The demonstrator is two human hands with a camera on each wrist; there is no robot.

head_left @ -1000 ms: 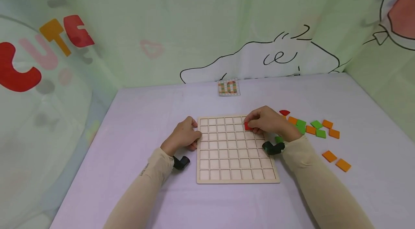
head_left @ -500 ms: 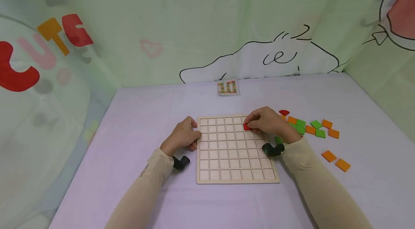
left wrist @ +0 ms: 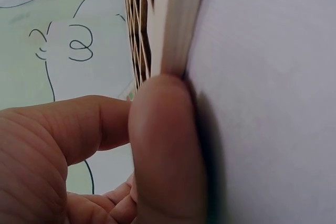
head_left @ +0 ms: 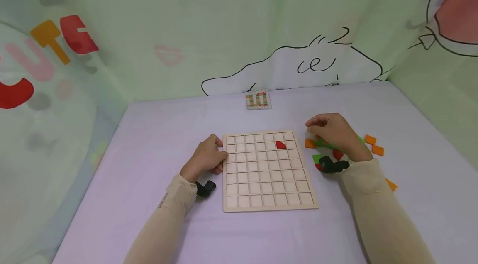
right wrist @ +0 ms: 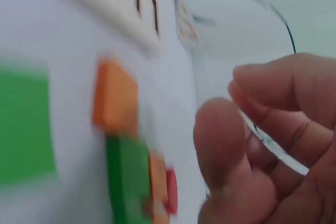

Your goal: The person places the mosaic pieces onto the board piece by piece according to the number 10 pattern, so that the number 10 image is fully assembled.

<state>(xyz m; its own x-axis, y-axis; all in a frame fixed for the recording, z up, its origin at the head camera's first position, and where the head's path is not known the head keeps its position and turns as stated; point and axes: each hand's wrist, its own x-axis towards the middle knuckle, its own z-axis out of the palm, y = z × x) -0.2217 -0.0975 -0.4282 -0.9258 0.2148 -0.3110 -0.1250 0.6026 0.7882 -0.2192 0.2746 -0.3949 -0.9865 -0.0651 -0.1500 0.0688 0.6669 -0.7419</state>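
Note:
A square wooden grid board (head_left: 267, 200) lies on the table. At its left edge my left hand (head_left: 204, 155) holds the board, the thumb (left wrist: 167, 145) against the side in the left wrist view. One red quarter-round tile (head_left: 281, 145) sits in a cell near the board's upper right. My right hand (head_left: 336, 133) hovers over the loose tiles right of the board, fingers loosely bent and nothing between them. In the right wrist view, thumb and forefinger stand apart. Under and around that hand lie an orange tile (head_left: 309, 143), a green tile (head_left: 316, 159) and red ones, partly hidden.
A small printed card (head_left: 258, 99) with a coloured grid pattern lies at the back of the table. More orange tiles (head_left: 378, 150) are farther right, one partly behind the right sleeve (head_left: 377, 201). A printed cloth (head_left: 239, 15) hangs behind the table.
My right hand has let go of the red tile, which stays on the board, and has moved right over the loose tiles. The left hand stays at the board's edge. The head view has shifted slightly.

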